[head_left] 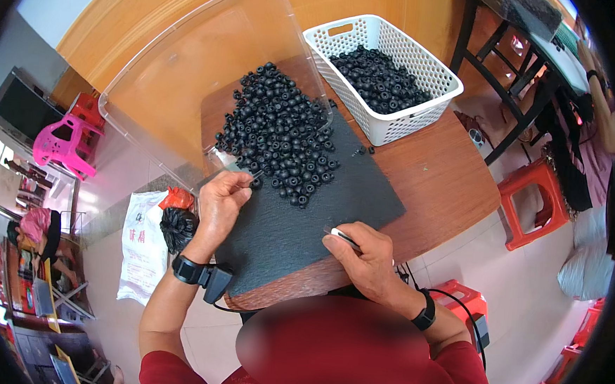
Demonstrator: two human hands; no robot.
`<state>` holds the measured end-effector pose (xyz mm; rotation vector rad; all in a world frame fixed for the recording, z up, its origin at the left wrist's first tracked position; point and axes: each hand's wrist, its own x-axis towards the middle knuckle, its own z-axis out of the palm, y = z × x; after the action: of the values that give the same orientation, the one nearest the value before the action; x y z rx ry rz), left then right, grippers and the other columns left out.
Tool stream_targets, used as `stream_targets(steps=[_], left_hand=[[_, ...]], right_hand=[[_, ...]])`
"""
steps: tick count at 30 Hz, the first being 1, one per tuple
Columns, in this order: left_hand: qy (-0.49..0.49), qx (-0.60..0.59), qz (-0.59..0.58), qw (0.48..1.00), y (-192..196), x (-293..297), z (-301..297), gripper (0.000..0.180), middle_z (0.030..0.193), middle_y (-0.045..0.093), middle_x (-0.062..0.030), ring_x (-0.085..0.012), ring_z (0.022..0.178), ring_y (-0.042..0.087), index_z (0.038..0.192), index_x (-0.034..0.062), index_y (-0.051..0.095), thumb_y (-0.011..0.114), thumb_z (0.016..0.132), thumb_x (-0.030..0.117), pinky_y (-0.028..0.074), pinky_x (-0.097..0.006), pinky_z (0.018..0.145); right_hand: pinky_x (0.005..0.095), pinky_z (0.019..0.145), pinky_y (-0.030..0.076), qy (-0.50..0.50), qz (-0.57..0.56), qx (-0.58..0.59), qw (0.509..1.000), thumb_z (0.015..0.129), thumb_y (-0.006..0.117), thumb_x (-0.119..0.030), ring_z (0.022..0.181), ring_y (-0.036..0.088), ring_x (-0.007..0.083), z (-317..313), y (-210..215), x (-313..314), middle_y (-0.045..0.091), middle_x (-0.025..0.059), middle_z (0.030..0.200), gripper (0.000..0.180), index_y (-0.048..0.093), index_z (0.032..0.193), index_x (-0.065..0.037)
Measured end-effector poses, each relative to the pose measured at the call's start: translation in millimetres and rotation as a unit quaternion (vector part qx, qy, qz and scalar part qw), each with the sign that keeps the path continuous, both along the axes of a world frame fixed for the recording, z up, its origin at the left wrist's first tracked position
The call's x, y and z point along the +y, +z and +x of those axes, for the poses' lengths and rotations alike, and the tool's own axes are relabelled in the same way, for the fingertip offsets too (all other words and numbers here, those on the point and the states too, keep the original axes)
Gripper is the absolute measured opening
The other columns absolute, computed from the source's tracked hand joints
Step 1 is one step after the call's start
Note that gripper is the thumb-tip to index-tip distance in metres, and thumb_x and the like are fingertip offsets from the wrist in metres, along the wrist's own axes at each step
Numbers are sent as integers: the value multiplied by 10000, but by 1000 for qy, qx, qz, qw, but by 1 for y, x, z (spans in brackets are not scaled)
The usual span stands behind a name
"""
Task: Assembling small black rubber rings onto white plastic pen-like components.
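A heap of small black round pieces with holes, like thick rings or beads, lies on a dark grey mat on the brown wooden table. My left hand is at the heap's near left edge, thumb and fingers pinched together. Something thin shows at its fingertips, too small to name. Over the mat's near right side, apart from the heap, my right hand is closed around a small knife-like tool with a white and black handle. Its short tip points left.
A white perforated basket of similar black pieces stands at the back right. A clear plastic bin leans at the back left. Left of the table are a printed white bag and a black plastic bag. Red stools stand right.
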<state>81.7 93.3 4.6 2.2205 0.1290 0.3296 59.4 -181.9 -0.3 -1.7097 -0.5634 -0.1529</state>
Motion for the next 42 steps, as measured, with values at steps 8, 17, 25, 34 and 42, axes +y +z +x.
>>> stream_targets(steps=[8,17,25,34,42], left_hand=[[-25,-108,239,965,-19,-7,12,234,779,594,-102,-285,802,603,880,22,657,726,660,62,476,-377,705],[-51,-39,108,992,-17,-9,6,185,758,591,-85,-229,695,595,890,13,662,714,724,77,461,-325,618],[-86,94,-407,904,21,-36,-46,305,788,643,-97,-111,585,579,950,-60,652,745,783,178,457,-209,531],[-116,69,-570,811,18,-54,-65,262,821,653,-117,-133,623,580,1011,-53,639,693,825,123,459,-240,551],[-113,47,-625,771,11,-66,-67,239,860,650,-130,-155,621,562,1018,-62,624,660,850,104,453,-271,554]], right_hand=[[305,491,405,-2,-27,-2,1000,825,681,-120,546,539,192,-4,2,4,567,102,655,132,630,823,2],[308,488,401,8,-28,-4,1000,827,683,-123,546,542,195,-5,1,13,567,100,657,137,629,839,2],[336,497,388,5,-26,-45,999,841,657,-107,544,516,229,1,10,27,530,102,642,117,615,867,0],[349,496,388,13,-8,-86,996,832,661,-113,550,517,247,-2,21,47,522,91,640,117,609,860,-11],[359,495,400,-15,-26,-132,991,831,658,-132,561,528,256,-2,15,50,519,86,643,123,592,834,-28]])
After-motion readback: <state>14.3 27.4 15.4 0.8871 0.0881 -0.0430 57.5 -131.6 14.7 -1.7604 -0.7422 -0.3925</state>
